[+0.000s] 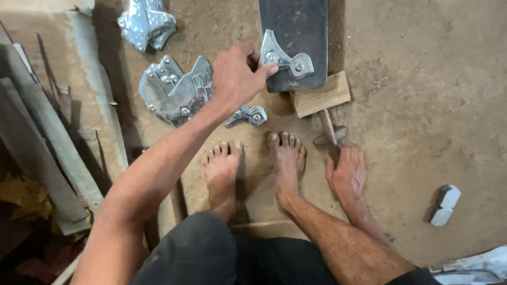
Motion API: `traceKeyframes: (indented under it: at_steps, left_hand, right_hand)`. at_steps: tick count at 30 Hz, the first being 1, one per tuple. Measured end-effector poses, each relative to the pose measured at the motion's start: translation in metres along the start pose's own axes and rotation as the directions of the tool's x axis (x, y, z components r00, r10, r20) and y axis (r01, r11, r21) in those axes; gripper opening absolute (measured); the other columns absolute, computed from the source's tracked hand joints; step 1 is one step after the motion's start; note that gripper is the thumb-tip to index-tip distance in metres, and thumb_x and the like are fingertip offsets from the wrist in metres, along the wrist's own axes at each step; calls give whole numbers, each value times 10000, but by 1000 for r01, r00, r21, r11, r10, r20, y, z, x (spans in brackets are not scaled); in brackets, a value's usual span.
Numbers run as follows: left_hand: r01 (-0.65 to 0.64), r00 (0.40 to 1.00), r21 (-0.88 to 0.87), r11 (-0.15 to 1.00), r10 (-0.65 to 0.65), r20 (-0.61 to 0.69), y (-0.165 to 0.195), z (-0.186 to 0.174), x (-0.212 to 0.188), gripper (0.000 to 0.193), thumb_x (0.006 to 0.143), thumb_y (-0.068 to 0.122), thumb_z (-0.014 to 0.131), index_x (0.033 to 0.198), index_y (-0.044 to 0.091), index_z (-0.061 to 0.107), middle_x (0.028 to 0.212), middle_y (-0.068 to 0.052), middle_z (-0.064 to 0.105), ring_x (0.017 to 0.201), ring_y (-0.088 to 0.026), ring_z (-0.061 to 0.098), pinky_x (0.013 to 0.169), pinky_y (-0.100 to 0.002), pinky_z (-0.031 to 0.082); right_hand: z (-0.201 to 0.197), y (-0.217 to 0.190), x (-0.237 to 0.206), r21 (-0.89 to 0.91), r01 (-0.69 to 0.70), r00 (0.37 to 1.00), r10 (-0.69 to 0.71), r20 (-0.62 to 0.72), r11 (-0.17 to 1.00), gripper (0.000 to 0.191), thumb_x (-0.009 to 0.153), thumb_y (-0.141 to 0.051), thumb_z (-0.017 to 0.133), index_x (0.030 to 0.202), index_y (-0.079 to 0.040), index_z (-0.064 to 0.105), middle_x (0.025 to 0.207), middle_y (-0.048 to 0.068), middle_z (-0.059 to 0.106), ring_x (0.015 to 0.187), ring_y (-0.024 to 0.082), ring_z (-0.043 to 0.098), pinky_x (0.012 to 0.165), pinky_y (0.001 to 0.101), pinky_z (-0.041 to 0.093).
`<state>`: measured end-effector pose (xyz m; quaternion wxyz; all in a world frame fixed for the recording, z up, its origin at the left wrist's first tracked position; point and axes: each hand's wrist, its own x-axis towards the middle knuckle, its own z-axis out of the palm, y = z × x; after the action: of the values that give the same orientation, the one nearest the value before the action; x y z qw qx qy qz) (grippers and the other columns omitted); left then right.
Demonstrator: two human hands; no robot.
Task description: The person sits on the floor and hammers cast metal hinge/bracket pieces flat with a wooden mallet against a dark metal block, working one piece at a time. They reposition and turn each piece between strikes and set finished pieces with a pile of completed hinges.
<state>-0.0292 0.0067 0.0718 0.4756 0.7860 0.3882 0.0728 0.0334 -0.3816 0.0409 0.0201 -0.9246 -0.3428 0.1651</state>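
Observation:
My left hand (236,76) reaches forward and pinches a shiny metal bracket (285,58) that lies on the near end of a dark flat metal plate (296,26). The plate's end rests on a small wooden block (323,95). My right hand (347,171) is low on the dirt floor, fingers closed around the wooden handle of a hammer (329,132) whose head lies just beyond the block. My bare feet (256,163) are planted between the two hands.
A pile of shiny riveted brackets (174,92) lies left of my left hand, another cluster (147,22) farther back, and one small bracket (247,115) near my toes. Grey boards (42,137) run along the left. A small metal piece (443,205) lies at the right.

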Motion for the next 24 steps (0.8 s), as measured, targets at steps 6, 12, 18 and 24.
traceKeyframes:
  at_steps: [6,12,18,24]
  left_hand:
    - [28,999,-246,969,-20,35,-6,18,6,400,779,309,920,920,26,675,766,-71,726,684,-200,688,626,-370,558]
    - [235,958,-606,760,-76,277,-24,45,27,281,769,126,867,979,4,726,829,-21,742,719,-117,668,621,-299,547]
    - [167,983,-626,762,-81,164,-29,60,33,192,800,70,839,942,-27,753,841,-44,760,720,-104,667,651,-282,556]
    - [160,976,-508,846,-58,209,-28,52,33,358,828,110,849,1111,-44,692,992,-100,757,866,-149,693,783,-320,569]
  right_hand:
    - [-40,51,-25,227,-188,981,192,4,956,333,1003,-392,718,1054,-63,695,804,150,659,695,326,631,636,458,497]
    - [-107,26,-11,319,-157,986,166,0,935,297,1053,-335,669,1070,-39,686,676,63,560,582,156,534,557,362,423]
    - [-134,-3,28,350,-130,984,165,-71,928,274,1056,-277,726,1030,-5,702,611,52,495,562,127,440,525,341,380]
    - [-128,-6,22,719,-144,977,214,-6,680,352,1115,-316,615,899,-39,593,683,-51,556,596,52,501,525,252,404]
